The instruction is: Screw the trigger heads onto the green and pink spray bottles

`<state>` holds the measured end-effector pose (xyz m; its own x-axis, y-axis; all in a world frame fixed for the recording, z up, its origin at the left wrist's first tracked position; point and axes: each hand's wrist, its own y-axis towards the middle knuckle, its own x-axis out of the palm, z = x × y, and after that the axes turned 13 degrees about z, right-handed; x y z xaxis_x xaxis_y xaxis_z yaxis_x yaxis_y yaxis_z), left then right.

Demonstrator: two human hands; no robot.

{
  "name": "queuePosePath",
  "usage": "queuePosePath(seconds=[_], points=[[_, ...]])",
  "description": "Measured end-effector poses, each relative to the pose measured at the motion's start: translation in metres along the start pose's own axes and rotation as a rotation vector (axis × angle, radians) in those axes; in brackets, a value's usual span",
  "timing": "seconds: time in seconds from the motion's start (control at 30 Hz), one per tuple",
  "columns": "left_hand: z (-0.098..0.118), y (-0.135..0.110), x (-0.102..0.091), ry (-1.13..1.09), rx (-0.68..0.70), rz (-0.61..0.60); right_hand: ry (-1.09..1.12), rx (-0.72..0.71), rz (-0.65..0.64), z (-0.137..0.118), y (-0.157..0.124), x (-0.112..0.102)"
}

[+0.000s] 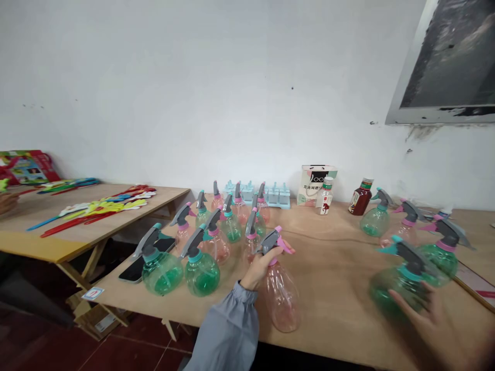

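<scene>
Pink trigger spray bottle, glossy plastic, contents unclear: left hand is gripping its neck near table's front edge; blurred right hand is clasping bulbous green spray bottle.

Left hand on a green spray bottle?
No, the left hand holds a pink spray bottle by its top, near the grey-and-pink sprayer head.
</scene>
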<state>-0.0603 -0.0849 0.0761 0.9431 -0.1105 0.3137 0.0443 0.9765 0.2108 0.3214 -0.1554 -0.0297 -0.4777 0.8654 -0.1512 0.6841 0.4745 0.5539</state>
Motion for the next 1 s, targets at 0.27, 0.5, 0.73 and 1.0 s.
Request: queuePosePath(seconds=[0.27, 0.5, 0.73, 1.0], points=[[0.003, 0.0, 0.009, 0.051, 0.003, 0.088, 0.236, 0.092, -0.239, -0.024, 0.005, 0.124], [0.005, -0.003, 0.012, 0.013, 0.053, -0.096, 0.185, 0.02, -0.176, -0.02, 0.002, 0.16], [-0.012, 0.0, 0.015, -0.02, -0.105, 0.16, 0.184, -0.03, -0.17, -0.011, 0.002, 0.162], [-0.007, -0.01, 0.016, 0.182, 0.08, 0.055, 0.221, -0.018, -0.185, -0.006, 0.002, 0.164]])
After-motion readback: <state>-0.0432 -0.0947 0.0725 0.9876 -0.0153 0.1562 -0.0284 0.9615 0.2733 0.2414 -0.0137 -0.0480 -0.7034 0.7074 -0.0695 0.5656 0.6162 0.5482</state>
